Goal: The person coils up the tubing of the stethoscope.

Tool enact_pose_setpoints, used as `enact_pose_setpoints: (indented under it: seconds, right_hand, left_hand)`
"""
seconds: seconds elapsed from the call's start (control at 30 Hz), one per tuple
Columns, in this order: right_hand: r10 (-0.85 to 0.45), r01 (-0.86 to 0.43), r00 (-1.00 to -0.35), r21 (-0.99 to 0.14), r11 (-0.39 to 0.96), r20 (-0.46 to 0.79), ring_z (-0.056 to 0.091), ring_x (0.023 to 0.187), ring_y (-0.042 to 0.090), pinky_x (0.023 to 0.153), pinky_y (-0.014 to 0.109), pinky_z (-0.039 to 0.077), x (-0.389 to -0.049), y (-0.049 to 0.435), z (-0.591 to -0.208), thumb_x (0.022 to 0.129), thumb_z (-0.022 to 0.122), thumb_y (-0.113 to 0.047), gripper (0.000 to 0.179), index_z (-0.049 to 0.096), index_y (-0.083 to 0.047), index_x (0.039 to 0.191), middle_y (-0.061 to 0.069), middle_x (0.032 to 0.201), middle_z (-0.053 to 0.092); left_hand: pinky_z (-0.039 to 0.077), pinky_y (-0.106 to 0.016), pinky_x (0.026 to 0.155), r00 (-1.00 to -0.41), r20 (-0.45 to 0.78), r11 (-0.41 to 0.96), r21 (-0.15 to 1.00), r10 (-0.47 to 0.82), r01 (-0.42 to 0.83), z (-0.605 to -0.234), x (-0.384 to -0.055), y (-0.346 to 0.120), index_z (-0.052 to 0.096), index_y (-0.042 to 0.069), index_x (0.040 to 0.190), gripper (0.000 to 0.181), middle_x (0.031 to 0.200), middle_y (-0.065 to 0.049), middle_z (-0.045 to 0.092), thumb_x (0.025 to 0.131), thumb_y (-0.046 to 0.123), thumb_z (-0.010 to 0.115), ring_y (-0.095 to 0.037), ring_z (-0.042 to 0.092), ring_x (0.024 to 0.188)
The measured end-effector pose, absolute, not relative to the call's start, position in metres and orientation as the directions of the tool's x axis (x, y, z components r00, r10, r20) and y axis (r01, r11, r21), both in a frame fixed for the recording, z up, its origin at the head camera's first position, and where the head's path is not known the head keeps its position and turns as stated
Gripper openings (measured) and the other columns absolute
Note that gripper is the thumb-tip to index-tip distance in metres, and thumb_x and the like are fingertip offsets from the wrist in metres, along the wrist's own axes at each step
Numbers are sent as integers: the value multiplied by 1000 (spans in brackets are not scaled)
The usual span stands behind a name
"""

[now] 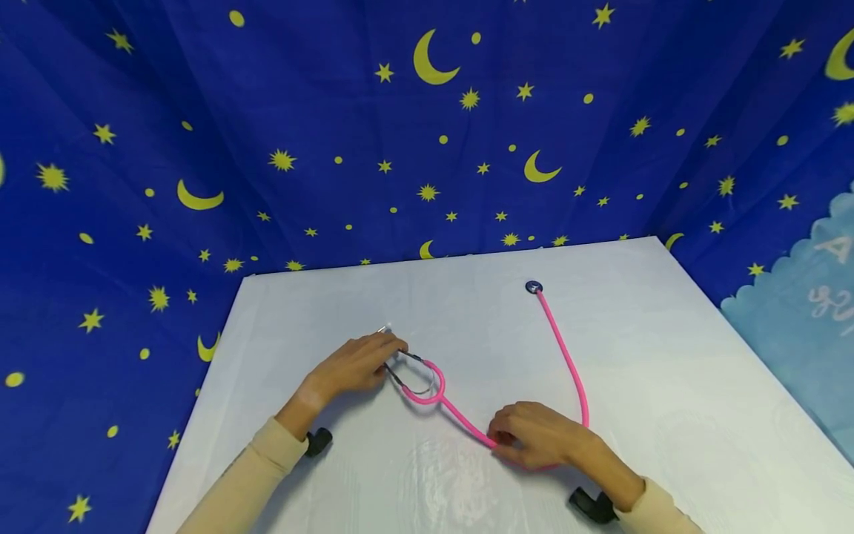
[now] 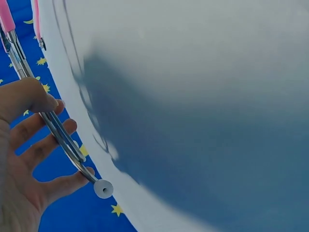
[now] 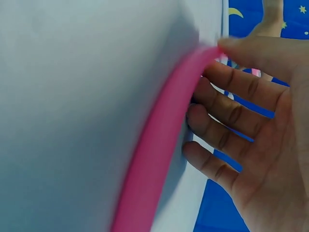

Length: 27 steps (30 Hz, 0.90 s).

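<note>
A pink stethoscope [image 1: 566, 354] lies across the table, its tubing bent in a wide U. At the far right its round, dark-rimmed chest piece [image 1: 534, 286] rests on the white surface. My left hand [image 1: 360, 360] holds the metal ear tubes [image 2: 62, 137], thumb over them and fingers behind. One white ear tip [image 2: 104, 189] sticks out beyond the fingers. With thumb and index finger, my right hand [image 1: 537, 436] pinches the pink tubing [image 3: 155, 145] near the bottom of the bend; the other fingers are loosely bent beside it.
The white table [image 1: 467, 311] has a glossy cover. Behind it and at the left hangs a blue curtain [image 1: 373, 119] with yellow moons and stars. A light blue panel [image 1: 794, 297] with white lettering hangs at the right. Black devices [image 1: 591, 506] sit at both wrists.
</note>
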State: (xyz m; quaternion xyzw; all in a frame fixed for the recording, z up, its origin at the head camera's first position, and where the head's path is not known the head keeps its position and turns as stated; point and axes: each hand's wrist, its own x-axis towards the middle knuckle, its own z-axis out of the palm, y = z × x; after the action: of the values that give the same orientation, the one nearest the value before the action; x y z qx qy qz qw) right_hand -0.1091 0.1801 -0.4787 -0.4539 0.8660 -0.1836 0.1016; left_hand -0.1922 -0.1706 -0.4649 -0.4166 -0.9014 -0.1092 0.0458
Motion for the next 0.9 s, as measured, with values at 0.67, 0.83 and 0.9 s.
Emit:
enact_pose_setpoints:
  seconds: [0.67,0.83,0.9]
  right_hand:
    - [-646,-629,-756,-393,671,108,44,68,1,65,19,44,-111,194,-480,98,52,-8,5,53,-13,101,-14,77,46]
    - [-634,-622,-765,-385,682,113,40,62,0,59,18,39,-113,194,-480,97,54,-9,5,54,-13,100,-15,72,45]
    - [-618,-609,-778,-378,697,113,39,60,0,57,18,38,-113,195,-479,96,56,-9,7,56,-13,101,-15,71,46]
  left_hand:
    - [26,-62,112,-726,301,668,287,618,687,-463,-189,-177,65,9,117,41,103,-7,65,79,13,80,-20,61,97]
    - [50,-41,94,-737,316,666,317,597,675,-463,-188,-176,67,8,115,37,100,-7,65,80,14,79,-19,61,89]
    - [53,-35,79,-748,313,675,322,586,664,-463,-187,-174,68,8,115,37,99,-7,65,81,14,79,-19,61,86]
